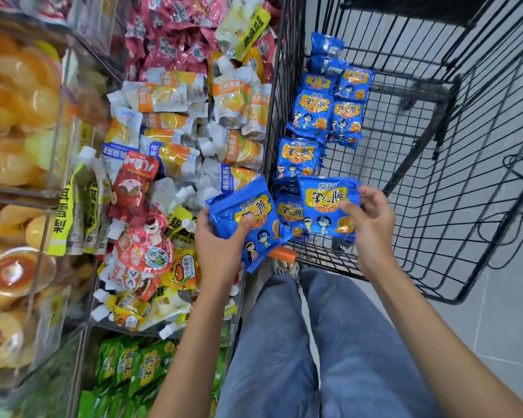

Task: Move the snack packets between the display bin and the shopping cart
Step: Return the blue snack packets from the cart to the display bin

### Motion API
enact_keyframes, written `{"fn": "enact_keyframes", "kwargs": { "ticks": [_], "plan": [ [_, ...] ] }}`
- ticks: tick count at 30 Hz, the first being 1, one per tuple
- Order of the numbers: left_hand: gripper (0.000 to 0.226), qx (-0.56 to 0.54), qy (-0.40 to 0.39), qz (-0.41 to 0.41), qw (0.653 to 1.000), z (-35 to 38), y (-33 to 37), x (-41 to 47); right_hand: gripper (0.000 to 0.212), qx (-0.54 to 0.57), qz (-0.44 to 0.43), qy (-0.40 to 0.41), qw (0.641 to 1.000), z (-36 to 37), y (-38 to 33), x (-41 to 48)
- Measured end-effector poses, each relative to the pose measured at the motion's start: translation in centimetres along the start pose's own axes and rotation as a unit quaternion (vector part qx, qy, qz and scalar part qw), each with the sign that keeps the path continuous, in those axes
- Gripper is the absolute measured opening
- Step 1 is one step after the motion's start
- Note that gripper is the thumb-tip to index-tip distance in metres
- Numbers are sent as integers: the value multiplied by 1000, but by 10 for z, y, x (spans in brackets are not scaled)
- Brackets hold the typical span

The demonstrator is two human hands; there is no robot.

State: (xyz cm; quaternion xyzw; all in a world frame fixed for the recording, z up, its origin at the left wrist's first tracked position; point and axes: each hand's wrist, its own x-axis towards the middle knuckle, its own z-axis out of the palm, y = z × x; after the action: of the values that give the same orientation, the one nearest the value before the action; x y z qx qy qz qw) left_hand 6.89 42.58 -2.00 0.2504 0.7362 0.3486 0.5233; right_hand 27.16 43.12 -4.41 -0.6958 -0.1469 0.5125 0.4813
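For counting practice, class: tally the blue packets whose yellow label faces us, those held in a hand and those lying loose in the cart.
Held packets, left hand and right hand: 2
Loose packets in cart: 6
Total: 8

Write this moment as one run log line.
left hand: holds left packet | right hand: holds right packet over cart | cart: several blue packets inside
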Motion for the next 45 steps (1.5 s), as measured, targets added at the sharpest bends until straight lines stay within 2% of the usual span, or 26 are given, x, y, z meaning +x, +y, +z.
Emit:
{"fn": "enact_keyframes", "kwargs": {
  "ticks": [2, 4, 6, 7, 9, 11, 13, 15, 17, 20, 22, 26, 28, 30, 34, 36, 37, 39, 41, 43, 45],
  "plan": [
    [61, 14, -10, 5, 1000, 2, 0, -1, 23, 84, 71, -82, 991, 0, -13, -6],
    [43, 6, -38, -3, 999, 6, -2, -2, 23, 73, 107, -150, 980, 11, -18, -13],
    [28, -22, -65, -26, 997, 12, 0, -4, 19, 53, 112, -182, 975, 26, -19, -22],
    [33, -38, -78, -36, 996, 15, 1, -5, 18, 46, 108, -196, 974, 33, -19, -25],
    [63, -70, -98, -51, 991, 20, 4, -8, 21, 25, 91, -233, 968, 43, -15, -31],
    [76, -85, -94, -62, 990, 22, 4, -11, 24, 25, 93, -277, 956, 48, -9, -33],
    [82, -90, -77, -72, 990, 19, 0, -11, 20, 45, 120, -246, 961, 47, 0, -24],
    [83, -114, -69, -92, 987, 13, -4, -10, 14, 23, 130, -122, 984, 46, 14, -1],
    [81, -139, -67, -106, 982, 9, -6, -9, 3, -80, 151, -29, 985, 45, 37, 28],
    [80, -149, -62, -109, 981, 7, -10, -9, 37, -202, 264, -68, 941, 51, 77, 57],
    [75, -149, -61, -112, 981, 6, -13, -9, 44, -217, 288, -83, 929, 55, 95, 68],
    [72, -136, -54, -116, 982, 4, -15, -8, 29, -289, 226, -23, 930, 64, 103, 73],
    [81, -135, -49, -116, 983, 5, -13, -9, 27, -338, 184, -29, 923, 68, 100, 70],
    [83, -132, -53, -119, 983, 4, -12, -10, 33, -345, 145, -47, 926, 64, 92, 61],
    [83, -123, -62, -113, 984, 3, -10, -12, 25, -392, -50, -111, 912, 24, 49, 29],
    [82, -115, -57, -106, 986, 3, -9, -13, 16, -340, -114, -141, 923, 3, 19, 13],
    [81, -108, -55, -102, 987, 2, -9, -14, 12, -286, -113, -149, 940, -4, 4, 6],
    [84, -82, -55, -92, 991, 3, -9, -15, 14, -142, -58, -163, 975, -10, -23, -2],
    [87, -66, -59, -95, 992, 6, -9, -17, 13, -26, 33, -204, 978, -8, -37, -9],
    [85, -64, -65, -93, 992, 9, -5, -20, 10, 8, 121, -248, 961, 1, -43, -16],
    [87, -67, -64, -95, 991, 11, 0, -23, 11, -4, 146, -274, 951, 10, -43, -23]
  ]
}}
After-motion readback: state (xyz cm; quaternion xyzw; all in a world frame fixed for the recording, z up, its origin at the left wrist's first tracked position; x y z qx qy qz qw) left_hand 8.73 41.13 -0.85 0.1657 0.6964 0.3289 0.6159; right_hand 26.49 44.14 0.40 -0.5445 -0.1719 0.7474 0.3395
